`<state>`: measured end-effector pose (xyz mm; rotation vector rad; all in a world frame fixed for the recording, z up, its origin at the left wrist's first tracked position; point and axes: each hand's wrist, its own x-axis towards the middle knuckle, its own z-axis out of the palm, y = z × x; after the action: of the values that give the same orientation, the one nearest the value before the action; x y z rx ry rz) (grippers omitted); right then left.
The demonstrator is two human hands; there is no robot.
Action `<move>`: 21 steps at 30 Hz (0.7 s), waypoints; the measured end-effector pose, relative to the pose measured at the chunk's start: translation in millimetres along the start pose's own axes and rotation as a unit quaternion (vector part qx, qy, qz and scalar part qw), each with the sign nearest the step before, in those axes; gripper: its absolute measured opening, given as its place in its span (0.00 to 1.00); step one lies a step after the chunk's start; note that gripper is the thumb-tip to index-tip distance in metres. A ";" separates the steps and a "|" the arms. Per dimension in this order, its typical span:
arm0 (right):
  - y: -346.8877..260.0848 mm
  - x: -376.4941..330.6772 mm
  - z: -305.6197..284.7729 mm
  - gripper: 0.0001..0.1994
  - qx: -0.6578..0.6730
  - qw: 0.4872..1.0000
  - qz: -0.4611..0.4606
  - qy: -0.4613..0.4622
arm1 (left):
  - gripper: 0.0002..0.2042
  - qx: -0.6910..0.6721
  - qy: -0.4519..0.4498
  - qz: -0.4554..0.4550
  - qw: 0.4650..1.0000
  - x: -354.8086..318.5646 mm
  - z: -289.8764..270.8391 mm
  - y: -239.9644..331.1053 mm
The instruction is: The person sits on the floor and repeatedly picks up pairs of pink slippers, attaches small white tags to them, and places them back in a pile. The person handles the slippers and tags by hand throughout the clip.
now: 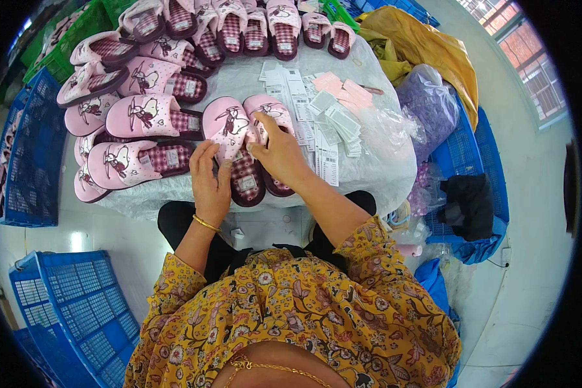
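A pair of pink slippers with a cartoon dog print and dark red checked insoles lies at the near edge of the table, toes pointing away from me. My left hand [211, 184] holds the side of the left slipper [226, 123], its fingers along the outer edge and its thumb by the opening. My right hand [280, 150] reaches across the right slipper [265, 105], partly covering it. Its thumb and index finger close on the inner edges where the two slippers meet. Whether anything small sits between those fingertips is hidden.
More pink slippers [142, 116] stand in rows at the left and far side. White paper tags [326, 155] and pink cards [343, 90] lie right of the pair, by clear plastic. Blue crates [77, 304] and a dark cloth [467, 207] flank the table [375, 174].
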<state>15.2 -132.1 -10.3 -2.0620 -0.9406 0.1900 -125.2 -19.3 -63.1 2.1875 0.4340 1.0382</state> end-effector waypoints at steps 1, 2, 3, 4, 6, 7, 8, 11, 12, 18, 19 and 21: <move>-3.8 -1.3 -9.5 0.26 -0.025 1.000 -0.004 -0.018 | 0.16 -0.003 0.003 -0.008 1.000 -0.1 1.0 -1.7; -5.6 -2.2 -19.3 0.25 -0.049 0.998 -0.007 -0.036 | 0.17 0.001 0.002 -0.011 1.000 -0.2 -0.5 -3.3; -1.9 -1.9 -28.9 0.24 -0.069 0.996 -0.016 -0.054 | 0.18 0.011 0.004 -0.011 1.000 0.3 -2.0 -3.8; 4.6 0.2 -39.1 0.22 -0.083 0.996 -0.003 -0.030 | 0.18 0.017 0.003 -0.013 1.000 -0.4 -3.2 -4.2; 20.1 19.7 -62.7 0.18 -0.110 0.994 0.020 0.016 | 0.18 0.031 0.005 -0.006 0.999 -0.2 -6.5 -7.1; 41.2 34.4 -71.0 0.16 -0.106 0.993 0.009 0.053 | 0.18 0.038 0.007 -0.004 0.999 0.3 -7.4 -7.3; 68.6 52.2 -76.1 0.15 -0.101 0.991 -0.003 0.089 | 0.18 0.045 0.008 -0.002 0.999 1.0 -8.3 -6.7; 122.6 104.1 -96.3 0.16 -0.202 0.971 0.030 0.120 | 0.19 0.057 0.004 -0.002 0.998 3.9 -11.1 -1.3; 139.2 119.3 -104.2 0.17 -0.215 0.968 0.059 0.117 | 0.19 0.056 0.006 -0.002 0.998 3.9 -12.2 0.5; 192.7 175.8 -136.1 0.37 -0.356 0.928 0.106 -0.019 | 0.20 0.089 -0.011 -0.009 0.996 3.9 -13.7 4.6; 193.3 180.4 -138.0 0.38 -0.360 0.923 0.126 -0.051 | 0.20 0.094 -0.012 -0.009 0.995 4.6 -13.7 5.9; 198.3 187.6 -140.0 0.40 -0.351 0.923 0.139 -0.075 | 0.20 0.099 -0.009 -0.010 0.995 5.5 -14.1 7.8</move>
<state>319.3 -165.6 -34.0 -2.8852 -0.8776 0.1760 -132.7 -16.0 -48.1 2.3604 0.5700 1.0007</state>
